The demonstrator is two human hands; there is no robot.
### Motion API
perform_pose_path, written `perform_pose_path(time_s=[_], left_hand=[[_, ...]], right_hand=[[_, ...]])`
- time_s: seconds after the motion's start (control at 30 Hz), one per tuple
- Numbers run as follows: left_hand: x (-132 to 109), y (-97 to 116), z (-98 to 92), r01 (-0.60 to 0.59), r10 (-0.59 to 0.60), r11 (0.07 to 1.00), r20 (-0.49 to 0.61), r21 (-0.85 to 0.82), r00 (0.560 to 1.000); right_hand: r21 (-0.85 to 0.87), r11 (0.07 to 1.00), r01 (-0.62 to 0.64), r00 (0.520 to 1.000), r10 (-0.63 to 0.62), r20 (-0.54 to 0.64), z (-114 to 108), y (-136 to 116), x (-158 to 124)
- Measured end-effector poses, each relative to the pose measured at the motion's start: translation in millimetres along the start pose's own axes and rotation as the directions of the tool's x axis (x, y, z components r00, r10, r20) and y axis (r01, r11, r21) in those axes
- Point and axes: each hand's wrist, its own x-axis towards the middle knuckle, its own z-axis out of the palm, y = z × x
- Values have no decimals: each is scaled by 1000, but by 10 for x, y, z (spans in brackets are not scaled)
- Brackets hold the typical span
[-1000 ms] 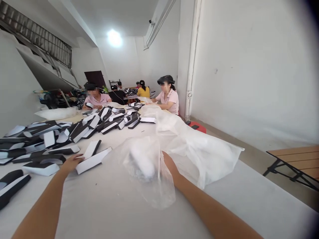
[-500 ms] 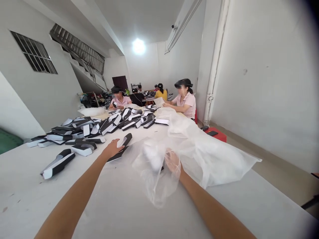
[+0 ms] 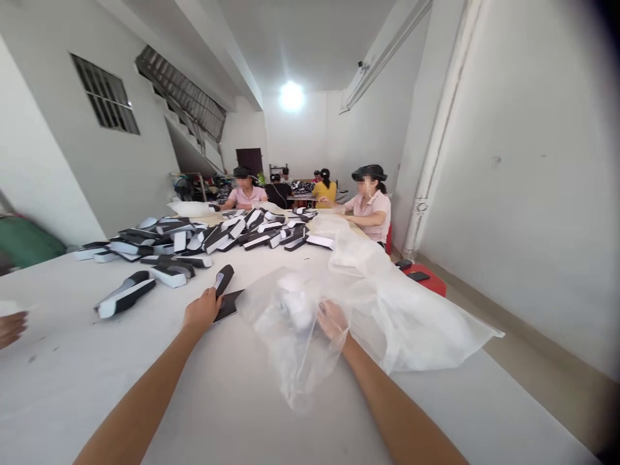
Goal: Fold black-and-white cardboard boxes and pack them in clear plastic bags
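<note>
My left hand (image 3: pixel 202 309) grips a narrow black-and-white padded piece (image 3: pixel 223 279), which stands tilted up from my fingers. A flat dark piece (image 3: pixel 227 305) lies on the white table just beside that hand. My right hand (image 3: pixel 333 321) presses into a clear plastic bag (image 3: pixel 285 342), and the film partly veils my fingers. A soft white item (image 3: pixel 295 300) sits inside the bag, close to that hand. A large translucent white sheet (image 3: pixel 411 316) spreads out to the right of the bag.
A heap of similar padded pieces (image 3: pixel 194 239) covers the far table. A co-worker's hand (image 3: pixel 10 326) enters at the left edge. Two co-workers (image 3: pixel 371 206) sit further along the table. A red stool (image 3: pixel 426 281) stands on the floor at the right.
My left hand has lifted the padded piece off the table and now grips it. My right hand has shifted slightly within the plastic. The view has swung a little to the right.
</note>
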Motion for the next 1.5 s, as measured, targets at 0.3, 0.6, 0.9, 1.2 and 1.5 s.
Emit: perform_pose_path(time_s=[0.3, 0.6, 0.9, 1.2, 1.5], left_hand=[[-1596, -468, -424, 96, -95, 994, 15, -50, 995], [-2543, -265, -652, 148, -170, 827, 9, -542, 985], [-2569, -594, -731, 186, -496, 229, 49, -955, 867], [-2837, -683, -509, 112, -558, 214, -28, -970, 829], [-3000, -306, -605, 126, -357, 226, 38, -966, 933]], right_hand=[[310, 949, -49, 936, 152, -317, -784, -830, 335], [441, 752, 490, 793, -594, 134, -1245, -2258, -389], [268, 870, 413, 358, -426, 831, -413, -2233, -1211], [321, 897, 304, 181, -385, 905, -657, -2349, -1183], [287, 947, 148, 552, -320, 770, -1420, -2072, -356]])
